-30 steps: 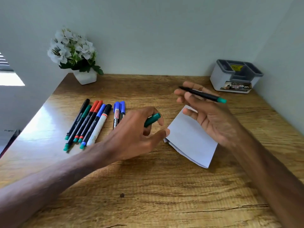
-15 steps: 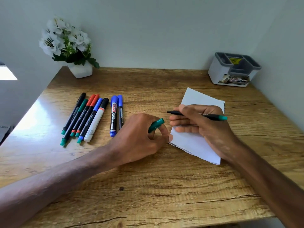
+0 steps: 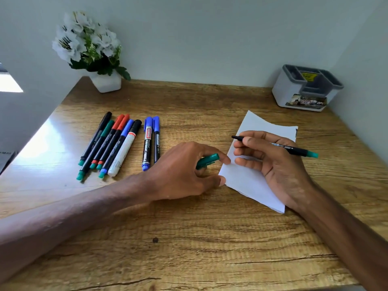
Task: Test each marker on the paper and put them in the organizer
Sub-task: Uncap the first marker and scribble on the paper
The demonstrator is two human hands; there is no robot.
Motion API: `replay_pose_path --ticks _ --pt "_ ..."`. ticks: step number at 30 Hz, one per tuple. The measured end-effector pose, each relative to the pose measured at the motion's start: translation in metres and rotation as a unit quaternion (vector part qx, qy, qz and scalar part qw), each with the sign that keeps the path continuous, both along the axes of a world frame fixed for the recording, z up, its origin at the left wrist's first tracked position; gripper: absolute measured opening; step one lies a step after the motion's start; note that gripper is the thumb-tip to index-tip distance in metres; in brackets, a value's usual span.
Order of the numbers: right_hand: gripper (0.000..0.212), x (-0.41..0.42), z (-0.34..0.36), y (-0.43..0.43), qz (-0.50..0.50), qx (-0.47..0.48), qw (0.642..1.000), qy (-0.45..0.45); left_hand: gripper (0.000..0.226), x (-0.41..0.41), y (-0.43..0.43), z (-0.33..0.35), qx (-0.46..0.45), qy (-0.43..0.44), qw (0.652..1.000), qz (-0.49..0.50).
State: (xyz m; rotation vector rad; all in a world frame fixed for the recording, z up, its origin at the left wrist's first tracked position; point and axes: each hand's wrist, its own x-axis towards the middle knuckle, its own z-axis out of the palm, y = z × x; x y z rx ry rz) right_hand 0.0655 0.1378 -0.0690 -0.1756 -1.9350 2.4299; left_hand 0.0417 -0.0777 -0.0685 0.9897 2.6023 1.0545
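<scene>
Risk sits at the nib as a person's right hand (image 3: pixel 273 164) holds a slim black marker (image 3: pixel 279 145) with a green tail plug low over a white folded paper sheet (image 3: pixel 259 124) on a wood-grain desk (image 3: pixel 189 238). Thumb and forefinger pinch the barrel, and the other fingers lie loosely spread on the sheet. The tip points toward the paper's left edge; whether it touches cannot be told. A stroke begun that close to the edge could run off and ink the desk. The sheet is light and could also skid or buckle under a hard pull.

Left of the paper, the left hand (image 3: pixel 184 171) curls its fingers round a green plastic cap (image 3: pixel 207 161). Its forefinger reaches the sheet's left edge and its thumb lies by the near-left corner (a thin hold, by the look of it). If that hold slips, the paper could swing with the stroke. A cap kept in a busy hand could also drop and roll.

Farther left of the paper, well apart from it, lies a row of capped markers (image 3: pixel 117 143) in black, green, red and blue. Beyond them, far to the paper's left and back, stands a small white pot of white flowers (image 3: pixel 107 82).

Behind and to the right of the paper, by the wall, waits a white-and-grey plastic organizer (image 3: pixel 294 95) with several open compartments. A yellow sticker shows in one of them. No marker is visible in any, though the compartment floors are largely hidden.
</scene>
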Motion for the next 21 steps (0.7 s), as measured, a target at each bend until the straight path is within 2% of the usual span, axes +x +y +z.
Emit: replay_pose_path --ticks 2,6,10,13,17,21 --pt "0.016 -0.002 0.001 0.001 0.001 0.006 1.0 0.005 0.029 -0.003 0.0 -0.002 0.011 -0.002 1.0 -0.004" --pt "0.015 0.003 0.004 0.003 0.034 0.097 0.993 0.055 0.027 -0.002 0.0 -0.007 0.024 0.0 1.0 0.007" --pt "0.009 0.012 0.0 0.005 0.036 0.145 0.985 0.09 0.027 -0.004 -0.001 -0.007 0.024 -0.017 1.0 -0.007" --pt "0.007 0.014 -0.003 0.006 0.057 0.16 0.981 0.092 0.033 -0.007 -0.001 -0.005 0.01 -0.024 1.0 -0.017" --pt "0.007 0.014 -0.003 0.003 0.089 0.226 0.964 0.106 0.041 -0.013 -0.003 0.0 -0.002 -0.039 0.998 -0.043" --pt "0.018 0.012 0.0 0.0 0.125 0.289 0.941 0.124 0.043 -0.015 -0.004 0.001 -0.001 -0.051 0.998 -0.049"
